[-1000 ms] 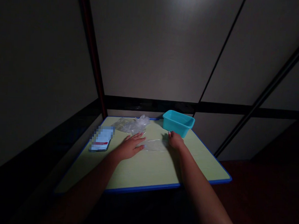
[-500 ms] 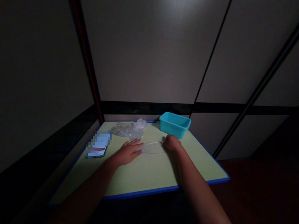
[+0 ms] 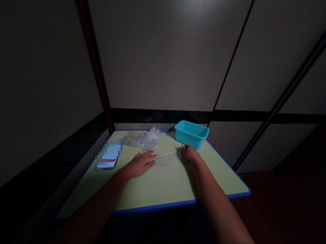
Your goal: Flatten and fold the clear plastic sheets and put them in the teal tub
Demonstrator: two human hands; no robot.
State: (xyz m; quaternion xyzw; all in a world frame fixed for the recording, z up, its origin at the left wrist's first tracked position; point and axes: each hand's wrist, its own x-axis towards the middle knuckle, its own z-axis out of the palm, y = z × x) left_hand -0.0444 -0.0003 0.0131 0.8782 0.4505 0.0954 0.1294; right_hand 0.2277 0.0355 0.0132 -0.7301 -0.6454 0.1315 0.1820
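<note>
L hand [image 3: 141, 165] lies palm-down on the tabletop [image 3: 154, 191], fingers spread, grasping nothing; its fingertips meet the L end of the clear plastic sheet [image 3: 166, 160]. R hand [image 3: 190, 152] is at the sheet's R end, fingers curled in; cannot tell if they pinch the film, as the grip is hidden. Sheet (poss. a flat bag) lies approx. mid-tabletop, between both hands, w/ faint creases along its edges.

Step in hand (judged): smoothing the sheet flat, L hand as anchor, R hand working the opposite end. Next move calls for light, steady pressure on L side and a low, even pull or wipe on R side; thin film may bunch or slide if lifted.

Surroundings: crumpled plastic [image 3: 150, 137] sits just beyond L hand, toward rear L. Clearance is min.; loose film could snag or get mixed w/ the sheet. Turquoise bin [image 3: 188, 138] stands at rear R, just past R hand; its near wall limits fwd. travel. Phone [image 3: 110, 156] lies near the L edge, apart from L hand, screen masked. Panelled wall [image 3: 165, 64] stands behind. Low light makes film edges hard to read.
</note>
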